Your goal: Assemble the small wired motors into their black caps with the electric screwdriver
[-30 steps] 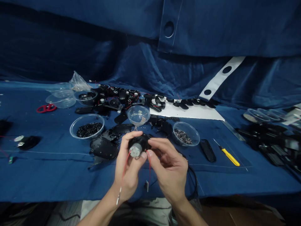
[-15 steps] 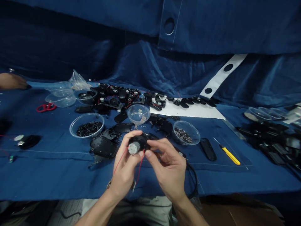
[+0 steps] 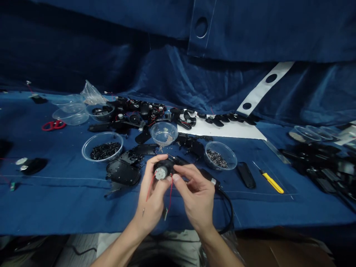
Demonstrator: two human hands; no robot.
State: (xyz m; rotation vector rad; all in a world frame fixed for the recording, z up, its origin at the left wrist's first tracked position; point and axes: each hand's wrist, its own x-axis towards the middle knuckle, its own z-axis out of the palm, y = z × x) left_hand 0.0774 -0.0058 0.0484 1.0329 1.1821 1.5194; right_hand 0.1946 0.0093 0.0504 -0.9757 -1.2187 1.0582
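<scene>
My left hand (image 3: 151, 193) is closed round a small silver motor (image 3: 161, 173) set in a black plastic housing, held above the blue table cloth. Two thin red wires (image 3: 170, 191) hang down from the motor. My right hand (image 3: 194, 194) pinches at the motor's near face, fingertips pressed against it and the housing. A black shell part (image 3: 124, 172) lies just left of my hands. A black tool with a cable (image 3: 214, 182) lies under my right hand.
Clear bowls stand behind my hands: black screws (image 3: 102, 147), small silver bits (image 3: 164, 133), dark bits (image 3: 220, 155). Black parts are heaped at the back (image 3: 139, 113) and far right (image 3: 319, 163). A yellow screwdriver (image 3: 271, 181) lies right, red scissors (image 3: 52, 125) far left.
The motor has turned slightly in my fingers and the red wires have swung. Another person's hand seen at the far left half a second ago is gone.
</scene>
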